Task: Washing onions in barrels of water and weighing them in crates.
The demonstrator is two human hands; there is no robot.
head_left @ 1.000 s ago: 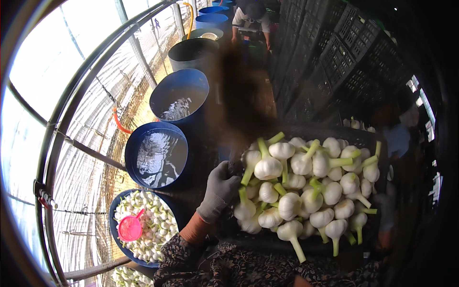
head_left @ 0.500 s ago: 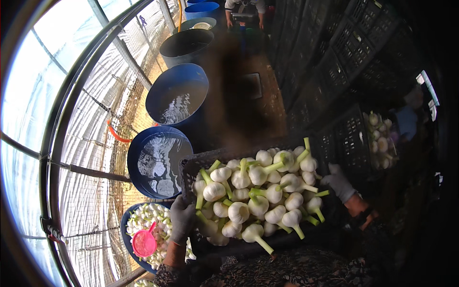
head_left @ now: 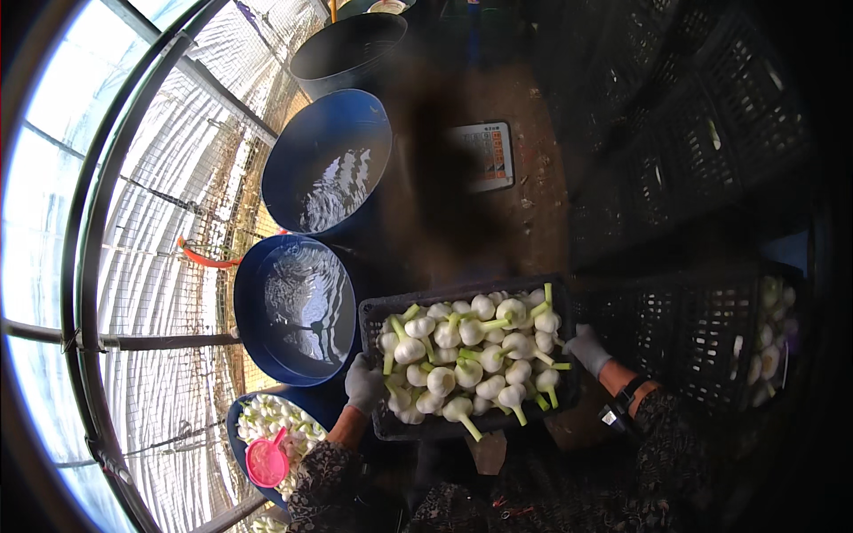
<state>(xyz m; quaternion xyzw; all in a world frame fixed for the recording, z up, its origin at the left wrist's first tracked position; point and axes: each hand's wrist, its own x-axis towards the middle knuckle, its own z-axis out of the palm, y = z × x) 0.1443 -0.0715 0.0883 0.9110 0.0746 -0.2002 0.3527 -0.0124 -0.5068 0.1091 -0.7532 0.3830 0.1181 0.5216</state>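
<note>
The gloved left hand (head_left: 362, 384) and gloved right hand (head_left: 588, 351) grip the black plastic crate (head_left: 374, 318) at its left and right edges; stemmed garlic bulbs (head_left: 491, 359) heap between.

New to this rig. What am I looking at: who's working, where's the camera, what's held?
There's no robot: a person works with two gloved hands. The view comes from the left of two fisheye cameras worn on the head, looking down, so straight edges bend near the rim.

The left hand and right hand hold a black crate at its two ends. It's full of white garlic bulbs with green stems.

On the picture's left, two blue tubs hold water, and a pink scoop rests on more bulbs in another tub. Dark slatted crates stand at right, mostly in shadow.
</note>
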